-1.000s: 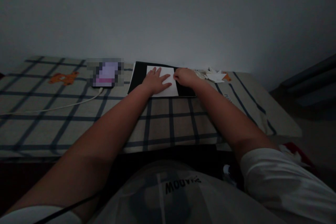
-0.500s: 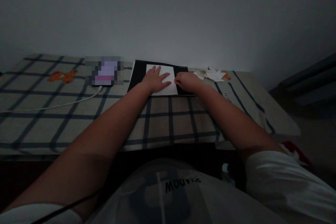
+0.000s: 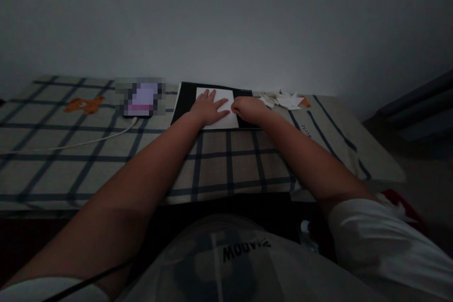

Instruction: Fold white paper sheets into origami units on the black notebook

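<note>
A white sheet of paper (image 3: 221, 120) lies on a black notebook or board (image 3: 184, 99) near the wall. My left hand (image 3: 206, 107) rests flat on the sheet with its fingers spread. Beside it, my right hand (image 3: 249, 109) is closed, thumb and fingers pressed together at the paper's right edge. Whatever those fingers hold, if anything, is too small and dark to make out. White paper scraps (image 3: 285, 100) lie in a loose heap just right of my right hand, with a bit of orange at their side.
A checked cloth (image 3: 244, 160) covers the table. To the left sits a blurred-out phone (image 3: 143, 96) with a white cable (image 3: 102, 139) running off left. Farther left lies an orange cutout shape (image 3: 85, 104). A grey wall (image 3: 226, 23) rises behind the table.
My right hand has shifted slightly left, over the paper's right edge. My left hand keeps its place on the sheet.
</note>
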`<action>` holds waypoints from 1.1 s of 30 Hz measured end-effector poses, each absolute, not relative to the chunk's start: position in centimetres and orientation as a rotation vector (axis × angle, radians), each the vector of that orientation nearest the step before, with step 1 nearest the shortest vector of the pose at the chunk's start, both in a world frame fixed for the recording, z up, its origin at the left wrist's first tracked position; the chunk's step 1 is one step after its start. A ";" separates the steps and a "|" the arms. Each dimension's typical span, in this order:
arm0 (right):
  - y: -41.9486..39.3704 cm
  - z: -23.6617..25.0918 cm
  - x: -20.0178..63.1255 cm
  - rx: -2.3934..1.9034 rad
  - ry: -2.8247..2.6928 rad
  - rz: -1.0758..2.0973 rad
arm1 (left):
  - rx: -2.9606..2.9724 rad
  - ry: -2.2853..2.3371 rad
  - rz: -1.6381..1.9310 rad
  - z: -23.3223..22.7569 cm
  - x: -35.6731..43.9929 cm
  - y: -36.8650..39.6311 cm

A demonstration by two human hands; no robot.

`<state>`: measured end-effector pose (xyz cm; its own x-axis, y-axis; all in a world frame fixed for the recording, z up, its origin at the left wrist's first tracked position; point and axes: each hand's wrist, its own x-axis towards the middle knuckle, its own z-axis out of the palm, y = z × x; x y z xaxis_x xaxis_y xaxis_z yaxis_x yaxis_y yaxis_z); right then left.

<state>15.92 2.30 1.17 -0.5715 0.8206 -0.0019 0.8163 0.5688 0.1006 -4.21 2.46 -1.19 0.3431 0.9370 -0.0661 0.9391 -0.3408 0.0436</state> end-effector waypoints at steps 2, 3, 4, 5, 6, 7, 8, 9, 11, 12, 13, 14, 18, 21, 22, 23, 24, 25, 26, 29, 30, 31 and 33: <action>2.2 1.2 15.8 1.440 2.718 0.115 | 2.513 1.750 -0.035 -1.3 -4.3 2.5; 2.0 1.3 15.8 1.443 2.712 0.112 | 2.513 1.746 -0.030 -1.3 -4.3 2.6; 1.8 1.4 15.8 1.439 2.710 0.113 | 2.513 1.744 -0.026 -1.3 -4.3 2.6; 1.5 1.5 15.9 1.434 2.706 0.116 | 2.514 1.744 -0.023 -1.4 -4.3 2.7; 1.2 1.7 16.0 1.422 2.705 0.119 | 2.513 1.744 -0.023 -1.4 -4.3 2.7; 0.8 1.8 16.0 1.404 2.705 0.117 | 2.512 1.745 -0.024 -1.4 -4.3 2.7; 0.5 2.0 16.1 1.387 2.703 0.114 | 2.511 1.747 -0.023 -1.4 -4.3 2.7; 0.3 2.0 16.2 1.372 2.702 0.112 | 2.508 1.748 -0.021 -1.4 -4.3 2.7; -0.2 2.1 16.4 1.351 2.702 0.119 | 2.503 1.746 -0.015 -1.3 -4.2 2.6; -0.3 2.0 16.5 1.339 2.706 0.126 | 2.501 1.745 -0.013 -1.3 -4.2 2.6; -0.5 2.0 16.6 1.325 2.713 0.132 | 2.501 1.742 -0.011 -1.3 -4.2 2.6; -0.6 1.9 16.7 1.307 2.721 0.134 | 2.502 1.741 -0.010 -1.3 -4.2 2.6; -1.0 1.7 17.1 1.252 2.736 0.128 | 2.513 1.742 0.002 -1.3 -4.2 2.6; -1.4 1.8 17.3 1.230 2.739 0.120 | 2.503 1.738 0.001 -1.4 -4.3 2.7; -1.6 1.8 17.4 1.223 2.740 0.117 | 2.498 1.736 0.002 -1.4 -4.3 2.8; -1.8 1.9 17.4 1.215 2.741 0.115 | 2.497 1.732 0.001 -1.5 -4.3 2.8; -2.0 2.0 17.4 1.206 2.742 0.115 | 2.498 1.729 0.001 -1.5 -4.3 2.8; -2.1 2.2 17.5 1.196 2.739 0.114 | 2.500 1.727 -0.001 -1.4 -4.3 2.8; -2.2 2.3 17.5 1.183 2.735 0.107 | 2.502 1.726 -0.004 -1.4 -4.3 2.8; -2.1 2.6 17.4 1.160 2.729 0.052 | 2.497 1.737 -0.014 -1.3 -4.3 2.6; -2.0 2.7 17.3 1.168 2.731 0.043 | 2.497 1.740 -0.016 -1.2 -4.2 2.6; -1.9 2.6 17.2 1.185 2.733 0.044 | 2.497 1.742 -0.020 -1.2 -4.2 2.6; -1.7 2.4 16.9 1.233 2.737 0.073 | 2.498 1.743 -0.026 -1.1 -4.2 2.6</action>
